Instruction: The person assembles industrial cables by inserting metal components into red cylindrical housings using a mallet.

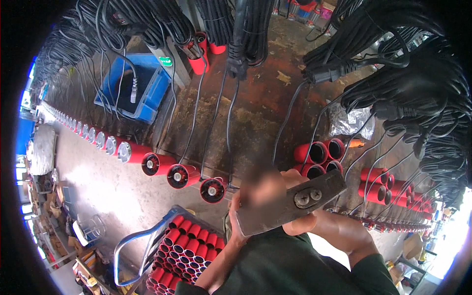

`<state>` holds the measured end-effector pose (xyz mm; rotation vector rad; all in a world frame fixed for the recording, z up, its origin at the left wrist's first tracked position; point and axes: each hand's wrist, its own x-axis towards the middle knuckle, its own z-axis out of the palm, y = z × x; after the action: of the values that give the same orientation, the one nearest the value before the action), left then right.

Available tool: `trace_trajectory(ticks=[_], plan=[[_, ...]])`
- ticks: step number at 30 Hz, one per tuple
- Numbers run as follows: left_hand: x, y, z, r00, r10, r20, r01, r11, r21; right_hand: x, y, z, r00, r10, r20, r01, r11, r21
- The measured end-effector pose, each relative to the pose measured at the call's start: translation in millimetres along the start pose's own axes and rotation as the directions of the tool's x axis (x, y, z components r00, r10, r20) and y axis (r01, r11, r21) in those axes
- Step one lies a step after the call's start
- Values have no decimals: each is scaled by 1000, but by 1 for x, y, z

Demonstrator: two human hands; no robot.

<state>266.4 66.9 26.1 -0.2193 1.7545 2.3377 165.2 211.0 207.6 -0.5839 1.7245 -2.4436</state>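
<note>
Close in front of me is a dark rectangular bar (255, 216) with two screw heads on its face. My right hand (301, 225) is closed round it, with fingers above and the thumb side below. My left hand (235, 219) grips the bar's left end; most of its fingers are hidden, and a blurred patch covers the area beside it. Just beyond my hands, an open-ended red cylindrical housing (213, 191) with a round motor part inside lies at the bench edge. Several red tubes (314, 153) are stacked to the right.
Thick bundles of black cable (383, 29) hang over the brown bench (260, 113), their leads running to red housings. A blue bin (152, 101) stands at the far left. A blue-framed trolley (118, 255) full of red tubes stands lower left. A clear plastic bag (351, 120) lies at right.
</note>
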Motion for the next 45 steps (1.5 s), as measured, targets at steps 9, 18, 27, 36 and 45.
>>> trace_trajectory(ticks=[9, 18, 27, 36, 45], plan=[[4, -45, -18, 988, 150, 42, -154, 901, 406, -6, 16, 11, 998, -39, -49, 33, 992, -120], [12, -69, -39, 966, 206, 154, -257, 777, 575, -14, -21, -7, 949, 309, -66, -316, 933, -174], [15, -46, -25, 984, 170, 45, -174, 913, 370, -24, -30, 6, 986, 79, -147, -45, 974, 220], [14, -38, -22, 928, 339, 158, -371, 783, 499, -21, -18, 21, 965, 188, -184, -176, 981, 79], [16, -39, -36, 958, 254, 131, -283, 784, 552, -4, -35, 33, 997, 61, -42, -73, 921, -382]])
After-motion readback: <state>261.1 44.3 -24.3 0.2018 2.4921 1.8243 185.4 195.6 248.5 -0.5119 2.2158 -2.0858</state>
